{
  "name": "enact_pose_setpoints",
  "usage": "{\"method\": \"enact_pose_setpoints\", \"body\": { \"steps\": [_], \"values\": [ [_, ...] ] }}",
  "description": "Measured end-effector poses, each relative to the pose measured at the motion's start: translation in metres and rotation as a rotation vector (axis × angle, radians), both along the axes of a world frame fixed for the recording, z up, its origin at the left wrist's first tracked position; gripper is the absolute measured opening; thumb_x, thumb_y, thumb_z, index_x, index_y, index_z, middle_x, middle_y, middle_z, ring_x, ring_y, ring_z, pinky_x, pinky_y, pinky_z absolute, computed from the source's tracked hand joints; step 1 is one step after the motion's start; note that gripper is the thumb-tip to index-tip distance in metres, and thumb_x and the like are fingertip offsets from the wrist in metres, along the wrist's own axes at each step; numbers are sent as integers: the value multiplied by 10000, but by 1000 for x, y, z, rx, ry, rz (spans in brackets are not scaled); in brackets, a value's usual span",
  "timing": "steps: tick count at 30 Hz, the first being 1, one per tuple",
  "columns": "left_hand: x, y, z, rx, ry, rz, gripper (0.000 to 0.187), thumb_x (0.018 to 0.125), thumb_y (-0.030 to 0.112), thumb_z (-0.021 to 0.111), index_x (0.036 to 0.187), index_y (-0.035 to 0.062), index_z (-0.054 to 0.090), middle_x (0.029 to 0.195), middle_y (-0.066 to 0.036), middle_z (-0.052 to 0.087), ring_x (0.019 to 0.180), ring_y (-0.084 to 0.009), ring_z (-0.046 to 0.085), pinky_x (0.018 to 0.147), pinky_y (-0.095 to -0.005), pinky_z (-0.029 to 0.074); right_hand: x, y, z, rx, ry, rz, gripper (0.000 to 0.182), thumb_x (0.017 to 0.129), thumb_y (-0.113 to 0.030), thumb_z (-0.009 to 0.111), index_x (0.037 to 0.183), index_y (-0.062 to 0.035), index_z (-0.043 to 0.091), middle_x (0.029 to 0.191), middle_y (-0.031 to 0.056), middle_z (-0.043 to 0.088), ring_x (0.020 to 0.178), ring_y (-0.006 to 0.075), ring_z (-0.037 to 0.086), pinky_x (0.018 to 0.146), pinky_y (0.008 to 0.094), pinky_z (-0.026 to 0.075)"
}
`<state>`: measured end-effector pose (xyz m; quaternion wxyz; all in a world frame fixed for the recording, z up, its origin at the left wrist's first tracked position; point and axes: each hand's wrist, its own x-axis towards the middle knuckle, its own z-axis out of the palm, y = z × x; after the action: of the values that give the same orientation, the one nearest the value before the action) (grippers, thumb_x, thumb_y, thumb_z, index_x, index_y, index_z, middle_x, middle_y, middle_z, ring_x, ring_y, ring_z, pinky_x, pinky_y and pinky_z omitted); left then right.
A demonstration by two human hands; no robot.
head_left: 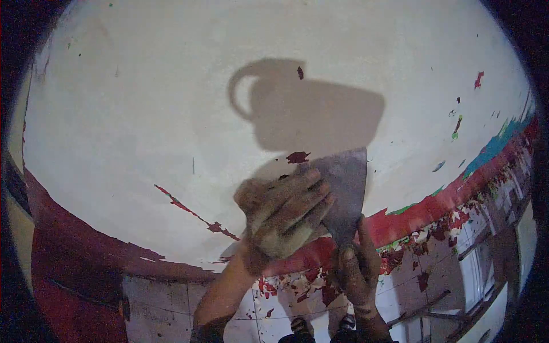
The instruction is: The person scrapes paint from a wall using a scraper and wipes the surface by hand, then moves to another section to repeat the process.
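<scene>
My right hand is wrapped round the lower end of a paint scraper, thumb on the near side. The wide grey metal blade points up and lies close against the white painted wall. My left hand is just left of the blade, fingers stretched out, the tips touching or nearly touching its left edge. Pale dust seems to cover the back of this hand. Just above the fingers is a dark red patch. Shadows of my head and hands fall on the wall.
A band of red paint runs along the wall's lower part, with teal paint at right. Red and pale flakes litter the tiled floor. My feet show at the bottom. Long bars or their shadows cross the lower right.
</scene>
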<state>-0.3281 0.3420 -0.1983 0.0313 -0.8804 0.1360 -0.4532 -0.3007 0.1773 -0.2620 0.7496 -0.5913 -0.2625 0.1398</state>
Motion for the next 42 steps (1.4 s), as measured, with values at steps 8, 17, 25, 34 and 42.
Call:
{"method": "enact_pose_setpoints", "body": {
  "steps": [8, 17, 25, 34, 42],
  "values": [
    [2, 0, -1, 7, -8, 14, 296, 615, 205, 639, 899, 125, 655, 1048, 1, 579, 1006, -198, 536, 868, -341, 402, 4, 2, -11, 33, -50, -11, 502, 874, -180, 427, 1290, 44, 259, 638, 21, 511, 514, 75, 452, 453, 225, 369],
    [0, -4, -8, -29, -2, 27, 306, 646, 249, 622, 923, 123, 651, 1056, -10, 576, 1036, -210, 517, 908, -360, 375, 4, -5, -8, 37, 17, 12, 517, 866, -197, 440, 1296, 27, 260, 632, 32, 527, 512, 78, 464, 458, 230, 381],
    [-1, -5, -2, -3, -23, 60, 311, 645, 266, 621, 919, 121, 649, 1050, -17, 577, 1037, -210, 517, 890, -360, 400, 4, -1, 7, -7, -25, 17, 531, 869, -212, 436, 1300, 27, 237, 614, 26, 506, 470, 68, 426, 424, 222, 348],
    [3, 2, 1, -36, -96, 5, 309, 600, 301, 663, 869, 148, 653, 970, -12, 616, 939, -218, 575, 812, -345, 456, 1, -2, 0, 23, -30, -1, 518, 869, -199, 453, 1293, 30, 263, 635, 14, 498, 482, 65, 425, 430, 218, 353],
    [5, 0, 4, -74, -97, -31, 314, 583, 193, 631, 889, 128, 657, 1007, -4, 597, 983, -194, 547, 831, -339, 439, 5, 6, -5, 5, -10, 19, 544, 867, -204, 450, 1305, 32, 229, 664, 16, 500, 501, 62, 432, 444, 210, 359]
  ]
}}
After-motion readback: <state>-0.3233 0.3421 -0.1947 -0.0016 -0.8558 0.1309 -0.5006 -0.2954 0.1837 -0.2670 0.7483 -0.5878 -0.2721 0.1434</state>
